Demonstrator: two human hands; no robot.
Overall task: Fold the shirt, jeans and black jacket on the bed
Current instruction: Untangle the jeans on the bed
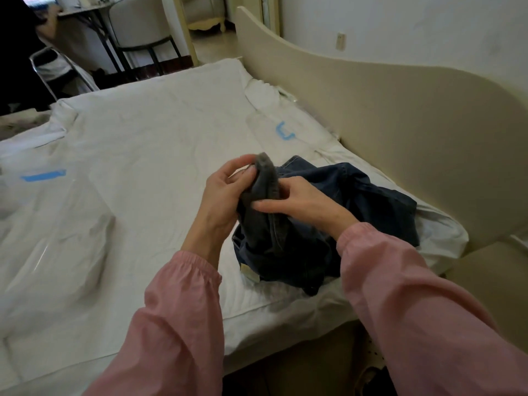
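Gripping jeans (pixel 328 224), lifted leg end upright, both hands

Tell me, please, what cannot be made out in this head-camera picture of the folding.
- shirt and black jacket: neither shows in the head view; perhaps they lie beyond its edges.
- jeans: a bunched heap, partly behind the right hand; which part is lifted is unclear.
- left hand: the lifted denim hides part of its fingers.
- person at top left: dark, cut off by the frame edge.
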